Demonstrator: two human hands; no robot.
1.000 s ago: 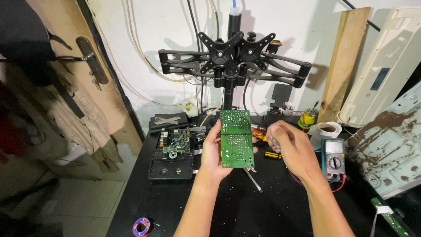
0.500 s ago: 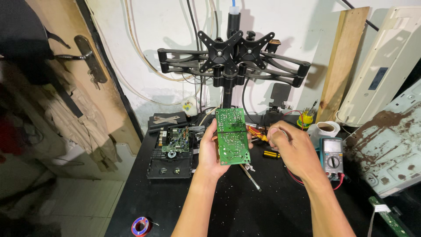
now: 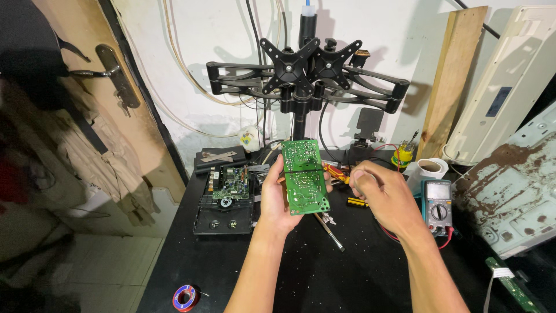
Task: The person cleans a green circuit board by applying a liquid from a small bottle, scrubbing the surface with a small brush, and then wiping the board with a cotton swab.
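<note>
Head view shows the left hand (image 3: 279, 200) gripping a green circuit board (image 3: 305, 177) by its left edge, solder side facing the camera, lifted upright above the black surface (image 3: 324, 272). The right hand (image 3: 379, 194) hovers just beside the board's right edge, fingers curled closed; whether it pinches something small I cannot tell. The one-sided grip looks like the weak point: a nudge from the right hand could twist the board loose and drop it onto the screwdriver (image 3: 330, 230) lying below. The multimeter (image 3: 437, 206) sits near the right wrist, and its red lead could snag an arm.
</note>
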